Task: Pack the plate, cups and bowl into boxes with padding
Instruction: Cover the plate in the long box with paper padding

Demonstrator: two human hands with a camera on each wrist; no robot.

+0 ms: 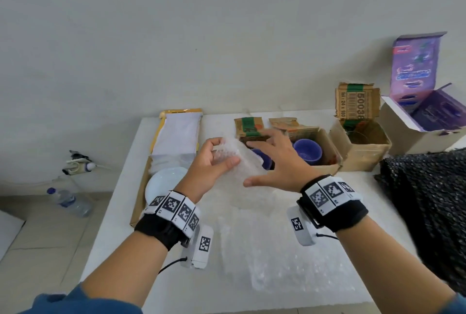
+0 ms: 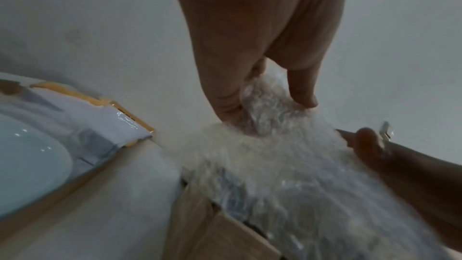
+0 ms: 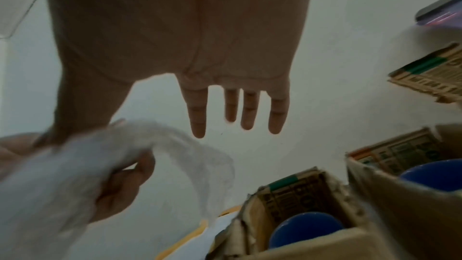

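The left hand (image 1: pixel 216 159) pinches the upper edge of a bubble wrap sheet (image 1: pixel 242 162); its grip is closed on the film between thumb and curled fingers. The right hand (image 1: pixel 280 159) hovers just beside the sheet with fingers spread and straight, holding nothing. The sheet hangs above the brown box (image 1: pixel 320 152) at the far edge of the counter (image 1: pixel 121 212), which holds two blue cups (image 1: pixel 307 149). A white plate (image 1: pixel 164 182) lies in a flat box (image 1: pixel 141 187) along the left edge. The wrap appears light, limp and slippery: take it by two edges and keep it taut. The cups are probably rigid and breakable: lower padding gently, and grasp each by its wall.
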